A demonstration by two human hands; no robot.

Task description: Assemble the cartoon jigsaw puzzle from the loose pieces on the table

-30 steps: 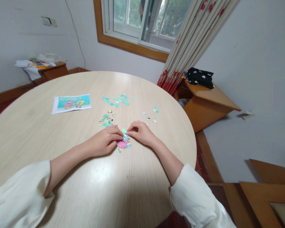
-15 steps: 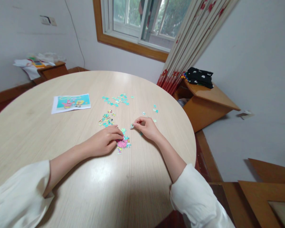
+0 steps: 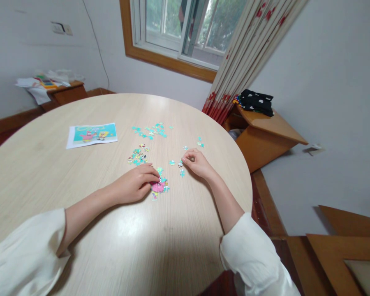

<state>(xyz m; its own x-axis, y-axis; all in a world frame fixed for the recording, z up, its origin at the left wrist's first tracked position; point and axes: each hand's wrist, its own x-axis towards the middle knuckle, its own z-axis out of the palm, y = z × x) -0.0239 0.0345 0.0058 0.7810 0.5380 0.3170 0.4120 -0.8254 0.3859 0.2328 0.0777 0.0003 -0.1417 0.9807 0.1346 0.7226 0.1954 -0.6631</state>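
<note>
A small joined section of jigsaw puzzle (image 3: 158, 187), pink with turquoise edges, lies flat on the table in front of me. My left hand (image 3: 137, 182) rests at its left side, fingers bent together and fingertips on its pink part. To the right, my right hand (image 3: 197, 163) is closed in a pinch at a small greyish puzzle piece (image 3: 180, 164), close to the tabletop. Near that piece lie a turquoise piece (image 3: 172, 163) and another turquoise piece (image 3: 182, 173). The thumb of my left hand is partly hidden.
Mixed puzzle pieces (image 3: 138, 156) lie beyond my left hand, with turquoise pieces (image 3: 151, 131) farther back. A few more pieces (image 3: 200, 142) are at the right. A printed cartoon picture (image 3: 95, 133) lies at the left of the round table (image 3: 123, 246). A wooden cabinet (image 3: 265, 144) stands off its right edge.
My right hand has moved right, away from the joined section, to the greyish piece. A turquoise piece now lies alone where its fingertips were. My left hand has stayed put.
</note>
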